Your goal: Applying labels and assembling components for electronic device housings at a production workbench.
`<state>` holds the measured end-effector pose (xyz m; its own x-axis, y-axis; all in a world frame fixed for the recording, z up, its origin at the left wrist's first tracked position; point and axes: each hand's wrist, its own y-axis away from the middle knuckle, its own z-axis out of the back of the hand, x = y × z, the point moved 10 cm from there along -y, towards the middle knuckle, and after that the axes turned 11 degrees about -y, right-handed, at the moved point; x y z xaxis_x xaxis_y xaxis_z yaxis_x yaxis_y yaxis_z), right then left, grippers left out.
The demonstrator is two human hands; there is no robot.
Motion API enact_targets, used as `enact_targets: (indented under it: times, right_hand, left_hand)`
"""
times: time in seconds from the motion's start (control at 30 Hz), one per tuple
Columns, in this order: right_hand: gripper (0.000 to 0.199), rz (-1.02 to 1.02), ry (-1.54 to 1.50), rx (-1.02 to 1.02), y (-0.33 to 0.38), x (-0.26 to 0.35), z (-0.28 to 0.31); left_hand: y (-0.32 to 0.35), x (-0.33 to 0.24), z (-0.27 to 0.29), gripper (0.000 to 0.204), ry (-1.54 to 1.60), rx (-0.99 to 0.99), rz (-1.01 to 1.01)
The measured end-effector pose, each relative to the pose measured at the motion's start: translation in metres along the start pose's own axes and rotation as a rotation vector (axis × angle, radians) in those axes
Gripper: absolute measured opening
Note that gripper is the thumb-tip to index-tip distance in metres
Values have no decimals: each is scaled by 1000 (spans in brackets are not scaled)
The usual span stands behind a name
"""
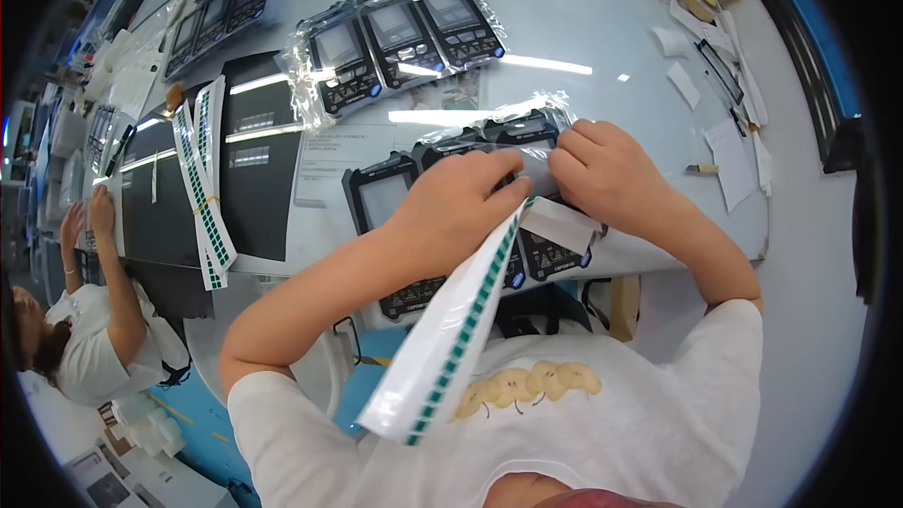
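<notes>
A long glossy white strip (450, 334), edged with green squares, slants toward seven o'clock across three side-by-side black rectangular plastic panels (509, 269) with grey windows

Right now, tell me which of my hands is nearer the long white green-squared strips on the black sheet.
Left. Your left hand is right of the strips, not touching them; your right hand is farther right, past the left.
</notes>
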<state>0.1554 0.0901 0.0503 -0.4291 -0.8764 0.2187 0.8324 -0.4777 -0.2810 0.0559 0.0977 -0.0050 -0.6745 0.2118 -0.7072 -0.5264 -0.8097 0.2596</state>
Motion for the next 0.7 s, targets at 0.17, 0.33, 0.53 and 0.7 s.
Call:
enact_targets:
  times: [0.17,0.33,0.53,0.7]
  right_hand:
    - [19,46,3,10,-2,3,5]
    - [20,-213,-304,39,-34,-15,-6]
    - [21,-122,-188,-20,-52,-21,-31]
    - [17,215,-179,61,-48,7,-26]
  left_hand:
    - [62,-28,25,40,-644,-550,-516]
    - [71,-10,13,39,-586,-464,-482]
    - [81,11,14,36,-570,-490,-423]
    - [85,16,15,49,-540,-539,-371]
